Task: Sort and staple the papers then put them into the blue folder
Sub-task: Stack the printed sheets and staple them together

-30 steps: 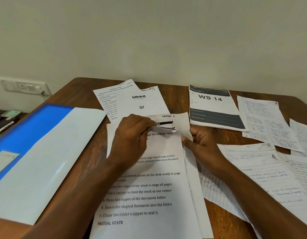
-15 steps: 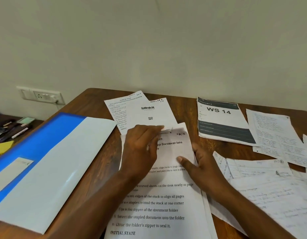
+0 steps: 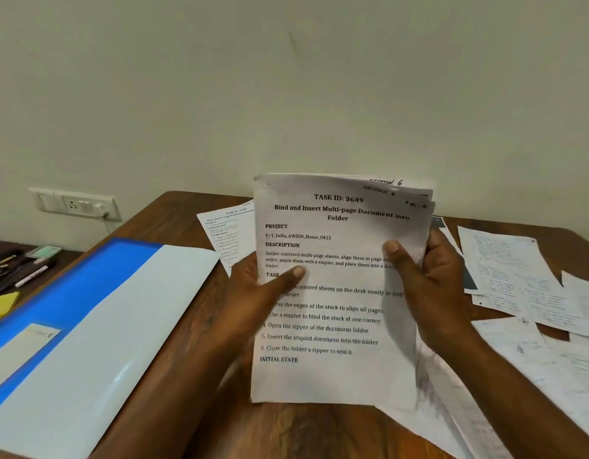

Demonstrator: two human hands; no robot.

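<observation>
Papers: a thin stack (image 3: 336, 376) held upright over the near-centre of the wooden table (image 3: 173, 220), printed "TASK ID: 3649" sheet in front, at least two more sheets showing staggered behind its top edge. Left hand (image 3: 253, 289) grips the stack's left edge, thumb across the front; right hand (image 3: 429, 286) grips the right edge, thumb on the front and fingers wrapped behind. Both grips are closed on the paper.

Handling, as a judgement: the sheets look light, floppy and a little creased, and the right edge already bows forward. They would sag if held by one corner and would slide against each other, so holding both long edges mid-height suits squaring them. Top edges are not flush, so tapping on the table looks needed before stapling. No stapler visible.

Blue folder (image 3: 87, 326) lies flat at left, well apart from the stack, its pale translucent cover facing up with a blue strip along the far-left side and a label near its lower left. Open or zipped: cannot tell. Contents: nothing can be made out inside.

Loose handwritten sheets (image 3: 518, 279) spread at right, partly overlapping; more lie under the right forearm. Another printed sheet (image 3: 230, 240) sits far-left of the stack, flat on the table. Pens (image 3: 18, 273) and a yellow pad (image 3: 1, 304) lie off the table's left edge. Wall socket (image 3: 76, 203) on the far-left wall.
</observation>
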